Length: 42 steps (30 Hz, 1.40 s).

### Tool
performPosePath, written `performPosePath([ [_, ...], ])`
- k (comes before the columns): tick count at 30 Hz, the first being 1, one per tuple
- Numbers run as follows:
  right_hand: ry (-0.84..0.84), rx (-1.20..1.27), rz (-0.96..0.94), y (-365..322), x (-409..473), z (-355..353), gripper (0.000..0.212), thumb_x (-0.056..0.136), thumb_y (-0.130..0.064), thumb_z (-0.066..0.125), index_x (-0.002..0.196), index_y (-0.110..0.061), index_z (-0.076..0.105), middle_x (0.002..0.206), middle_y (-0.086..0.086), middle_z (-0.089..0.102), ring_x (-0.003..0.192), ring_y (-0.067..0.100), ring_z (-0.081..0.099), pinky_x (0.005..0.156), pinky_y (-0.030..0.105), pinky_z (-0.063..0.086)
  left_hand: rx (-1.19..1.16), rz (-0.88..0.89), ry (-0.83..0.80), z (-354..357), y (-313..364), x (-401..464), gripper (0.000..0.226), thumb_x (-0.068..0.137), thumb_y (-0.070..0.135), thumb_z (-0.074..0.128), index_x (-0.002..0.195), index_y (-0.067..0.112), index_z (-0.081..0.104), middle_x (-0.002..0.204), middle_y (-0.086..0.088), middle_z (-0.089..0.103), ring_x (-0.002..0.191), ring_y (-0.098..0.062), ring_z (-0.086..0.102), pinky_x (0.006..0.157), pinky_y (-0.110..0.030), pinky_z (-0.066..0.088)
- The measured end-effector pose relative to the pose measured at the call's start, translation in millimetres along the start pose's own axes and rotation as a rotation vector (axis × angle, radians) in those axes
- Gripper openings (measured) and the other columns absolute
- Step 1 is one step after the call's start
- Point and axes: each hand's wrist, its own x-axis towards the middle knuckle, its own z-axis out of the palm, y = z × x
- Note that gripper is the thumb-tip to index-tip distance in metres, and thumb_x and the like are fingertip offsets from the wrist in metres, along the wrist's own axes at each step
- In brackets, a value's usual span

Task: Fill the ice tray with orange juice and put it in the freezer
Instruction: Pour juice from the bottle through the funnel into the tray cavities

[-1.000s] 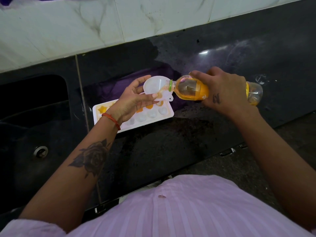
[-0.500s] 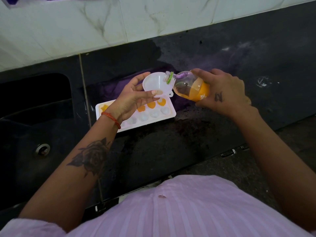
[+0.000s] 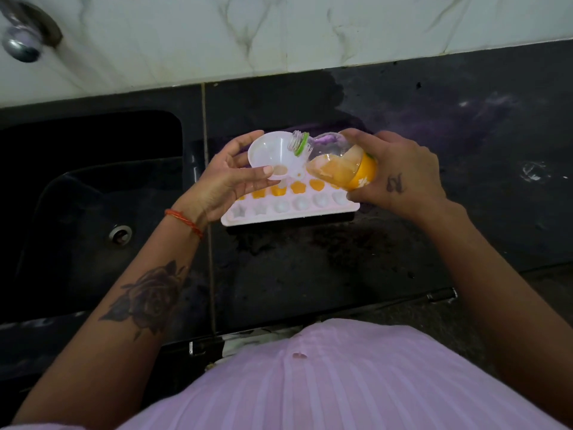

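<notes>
A white ice tray [image 3: 291, 216] lies on the black counter. Several cells in its far row hold orange juice; the near row looks dry. My left hand [image 3: 223, 181] holds a white funnel [image 3: 273, 156] over the far row, with a little juice pooled in its throat. My right hand [image 3: 400, 175] grips the orange juice bottle [image 3: 341, 169], tipped back so the juice sits away from its uncapped mouth at the funnel's rim.
A black sink [image 3: 90, 193] with a metal drain [image 3: 121, 234] lies left of the tray. A steel tap [image 3: 24, 35] juts from the marble wall at top left. The counter's front edge [image 3: 341, 308] runs just above my pink shirt.
The bottle has tilted back from a flat pouring angle, so juice no longer reaches its neck. The funnel has stayed over the tray; my head has shifted and the view with it.
</notes>
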Motion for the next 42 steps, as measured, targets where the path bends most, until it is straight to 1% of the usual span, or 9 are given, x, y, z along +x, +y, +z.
performPosePath([
  [3, -0.019, 0.012, -0.057, -17.7, 5.0, 5.7, 0.084, 0.06, -0.037, 0.077, 0.135, -0.04, 0.037, 0.111, 0.001, 0.057, 0.096, 0.03, 0.056, 0.071, 0.032, 0.035, 0.003, 0.01, 0.041, -21.2, 1.7, -16.1, 0.07, 0.064, 0.001, 0.073, 0.128, 0.017, 0.05, 0.123, -0.007, 0.059, 0.106, -0.024, 0.067, 0.074, -0.032, 0.058],
  [6, -0.032, 0.021, -0.105, -33.5, 9.9, 11.1, 0.084, 0.06, -0.038, 0.077, 0.134, -0.041, 0.037, 0.11, -0.001, 0.057, 0.096, 0.029, 0.056, 0.07, 0.031, 0.035, 0.011, 0.031, 0.084, -38.3, -0.1, -30.8, 0.069, 0.064, 0.001, 0.072, 0.128, 0.017, 0.05, 0.122, -0.006, 0.06, 0.106, -0.023, 0.067, 0.074, -0.031, 0.058],
  [12, -0.064, -0.035, -0.157, -51.1, 16.2, 17.6, 0.083, 0.064, -0.037, 0.076, 0.135, -0.041, 0.035, 0.117, 0.001, 0.055, 0.1, 0.031, 0.056, 0.071, 0.034, 0.033, 0.004, 0.036, 0.143, -54.5, -6.5, -47.2, 0.07, 0.065, -0.001, 0.07, 0.13, 0.014, 0.048, 0.118, -0.004, 0.063, 0.106, -0.022, 0.067, 0.074, -0.031, 0.058],
  [18, -0.068, -0.13, -0.193, -55.4, 17.6, 19.6, 0.078, 0.069, -0.032, 0.072, 0.137, -0.04, 0.033, 0.119, 0.004, 0.054, 0.096, 0.034, 0.057, 0.069, 0.035, 0.034, 0.003, 0.012, 0.141, -56.7, -13.4, -49.4, 0.072, 0.065, -0.001, 0.07, 0.131, 0.014, 0.047, 0.12, -0.006, 0.062, 0.107, -0.024, 0.065, 0.076, -0.033, 0.058],
  [23, -0.044, -0.215, -0.206, -54.1, 17.9, 19.2, 0.076, 0.072, -0.029, 0.07, 0.138, -0.04, 0.033, 0.117, 0.006, 0.054, 0.092, 0.034, 0.057, 0.065, 0.032, 0.03, 0.001, 0.005, 0.135, -56.7, -16.9, -47.8, 0.07, 0.064, 0.0, 0.071, 0.129, 0.017, 0.05, 0.123, -0.008, 0.06, 0.11, -0.026, 0.064, 0.077, -0.033, 0.058],
  [28, -0.023, -0.257, -0.235, -53.7, 18.2, 18.0, 0.073, 0.073, -0.024, 0.07, 0.137, -0.037, 0.036, 0.114, 0.008, 0.055, 0.089, 0.034, 0.057, 0.063, 0.032, 0.028, 0.003, 0.007, 0.131, -58.1, -18.1, -46.2, 0.068, 0.065, 0.001, 0.071, 0.127, 0.018, 0.051, 0.121, -0.006, 0.062, 0.109, -0.025, 0.065, 0.078, -0.033, 0.058],
  [33, -0.021, -0.289, -0.24, -53.3, 20.4, 18.2, 0.073, 0.075, -0.024, 0.069, 0.138, -0.038, 0.034, 0.114, 0.008, 0.055, 0.09, 0.034, 0.058, 0.062, 0.031, 0.027, -0.002, 0.01, 0.127, -59.5, -18.9, -45.9, 0.067, 0.065, 0.001, 0.072, 0.127, 0.018, 0.052, 0.119, -0.005, 0.064, 0.108, -0.025, 0.065, 0.077, -0.033, 0.058],
  [42, -0.023, -0.303, -0.246, -55.3, 20.9, 18.4, 0.074, 0.075, -0.024, 0.069, 0.138, -0.038, 0.034, 0.114, 0.009, 0.054, 0.09, 0.034, 0.058, 0.062, 0.031, 0.028, -0.005, 0.01, 0.122, -59.0, -17.3, -46.3, 0.071, 0.065, 0.0, 0.071, 0.131, 0.015, 0.048, 0.124, -0.009, 0.06, 0.109, -0.024, 0.065, 0.076, -0.032, 0.058],
])
